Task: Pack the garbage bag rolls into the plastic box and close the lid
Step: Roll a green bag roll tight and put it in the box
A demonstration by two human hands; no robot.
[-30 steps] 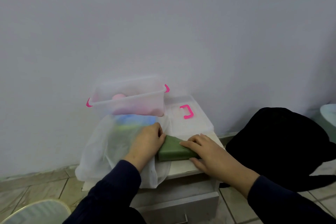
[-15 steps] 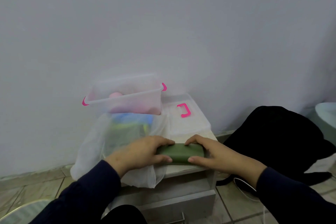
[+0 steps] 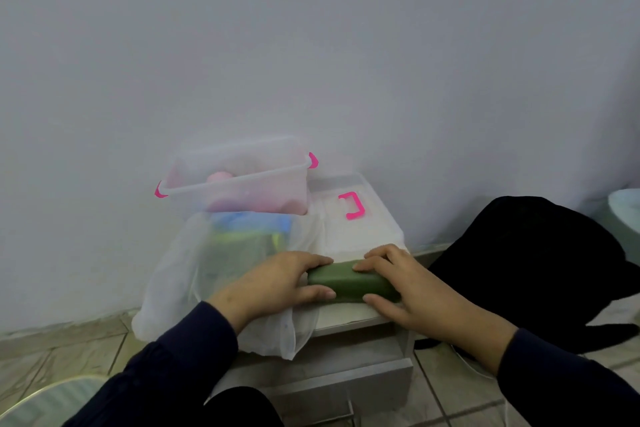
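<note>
A dark green garbage bag roll point(image 3: 346, 281) lies across the front of a small white cabinet top point(image 3: 349, 314). My left hand point(image 3: 273, 282) grips its left end and my right hand point(image 3: 401, 284) grips its right end. Behind stands a clear plastic box point(image 3: 239, 180) with pink clips, open, with pink rolls point(image 3: 221, 178) inside. Its clear lid point(image 3: 356, 218) with a pink handle lies flat to the box's right. A translucent white bag point(image 3: 194, 270) holding blue and green rolls point(image 3: 242, 224) sits in front of the box, under my left wrist.
The cabinet stands against a white wall, with an open drawer point(image 3: 346, 385) below the top. A black bag point(image 3: 540, 260) lies on the tiled floor at the right. A pale round object point(image 3: 627, 211) shows at the right edge, another rim point(image 3: 45, 402) at the bottom left.
Both hands closed around the green roll's ends and turned it crosswise at the cabinet's front edge. My left hand moved off the white bag onto the roll.
</note>
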